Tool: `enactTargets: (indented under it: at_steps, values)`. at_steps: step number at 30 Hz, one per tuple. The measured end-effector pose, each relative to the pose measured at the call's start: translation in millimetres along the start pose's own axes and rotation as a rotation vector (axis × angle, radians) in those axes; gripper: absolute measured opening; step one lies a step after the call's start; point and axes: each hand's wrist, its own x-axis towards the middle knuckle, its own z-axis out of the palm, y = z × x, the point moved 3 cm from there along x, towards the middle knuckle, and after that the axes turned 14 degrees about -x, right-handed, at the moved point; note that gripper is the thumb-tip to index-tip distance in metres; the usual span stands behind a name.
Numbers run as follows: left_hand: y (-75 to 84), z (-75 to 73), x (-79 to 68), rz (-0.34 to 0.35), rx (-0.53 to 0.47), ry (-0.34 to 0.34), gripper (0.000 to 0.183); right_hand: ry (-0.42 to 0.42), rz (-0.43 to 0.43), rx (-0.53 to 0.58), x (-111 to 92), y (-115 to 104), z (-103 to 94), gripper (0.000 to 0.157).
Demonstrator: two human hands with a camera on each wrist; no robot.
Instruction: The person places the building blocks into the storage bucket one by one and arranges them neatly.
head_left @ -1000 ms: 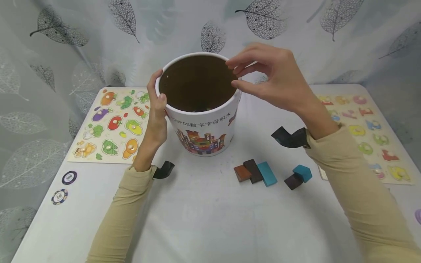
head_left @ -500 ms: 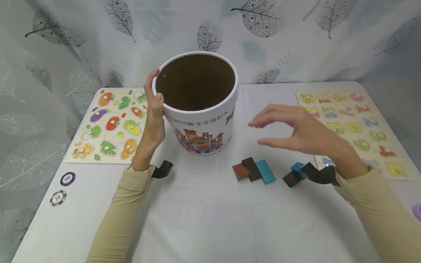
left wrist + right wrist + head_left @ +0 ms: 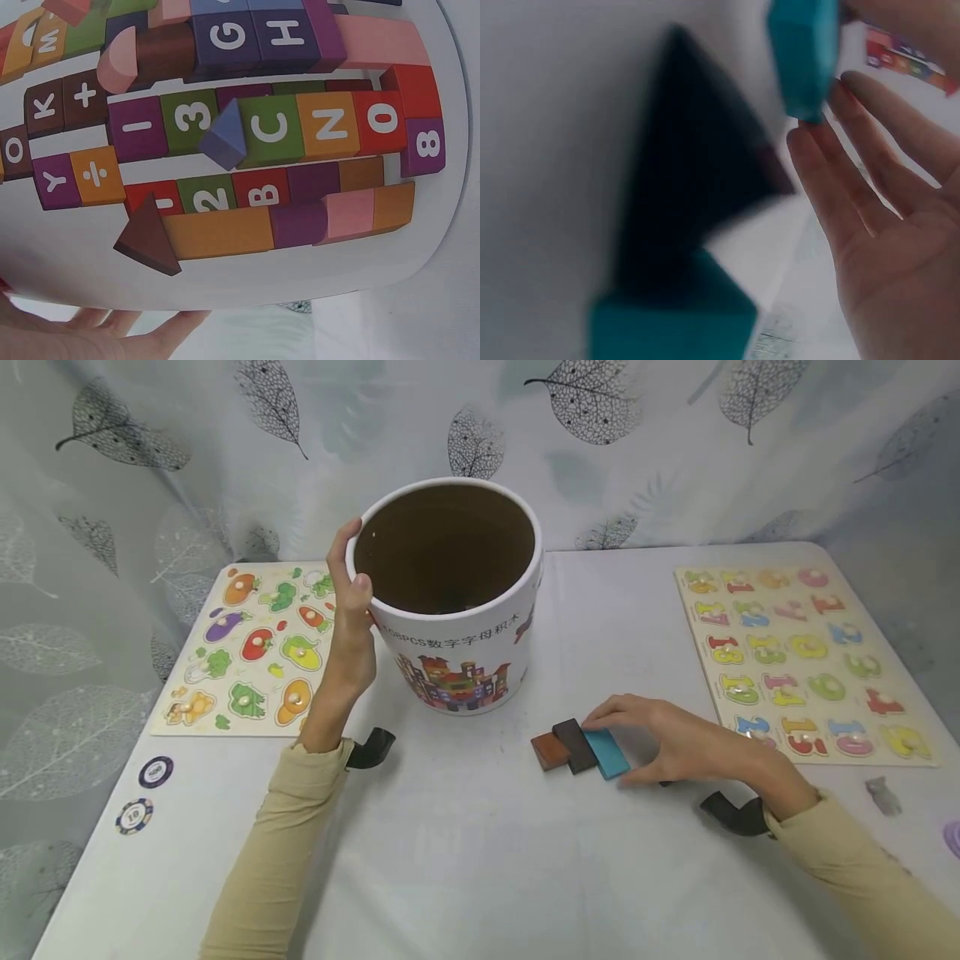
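A large white printed bucket [image 3: 450, 656] stands on the table, its dark inside facing up. My left hand [image 3: 351, 639] grips its left side at the rim, thumb toward me and fingers behind. In the left wrist view fingers [image 3: 150, 337] lie by the bucket's wall [image 3: 225, 281]. My right hand [image 3: 675, 743] is spread around a teal block [image 3: 606, 752], fingertips at its far end and thumb at its near right edge. The right wrist view has those fingers [image 3: 862, 172] nearly straight beside the teal block [image 3: 806, 60]. A dark brown block [image 3: 575, 746] and reddish-brown block [image 3: 551, 751] lie left of it.
Below the right hand, the right wrist view shows a blurred dark block [image 3: 690, 165] and another teal block [image 3: 675, 326]. A vegetable puzzle board [image 3: 247, 652] lies left, a number puzzle board [image 3: 802, 660] right. Two poker chips [image 3: 156, 772] lie front left.
My right hand has come down from the bucket's right rim to the teal block on the table. The left hand has stayed on the bucket.
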Motion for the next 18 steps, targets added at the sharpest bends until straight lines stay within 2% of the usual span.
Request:
enactTargets:
  at_steps: [5, 9, 13, 18]
  values:
    - [0.7, 0.0, 0.0, -0.008, -0.004, -0.002, 0.08, -0.009, 0.033, -0.045, 0.0, 3.9, 5.4, 0.066]
    - [0.9, 0.0, -0.5, -0.013, 0.009, 0.003, 0.083, 0.012, 0.025, -0.068, 0.1, 7.1, -4.7, 0.065]
    - [1.0, -0.2, -0.9, -0.017, 0.02, 0.009, 0.084, 0.129, -0.007, -0.087, 3.9, 7.0, -33.2, 0.064]
    - [0.6, -0.1, -1.2, -0.019, 0.023, 0.014, 0.085, 0.342, -0.056, -0.105, 20.8, -6.6, -88.8, 0.071]
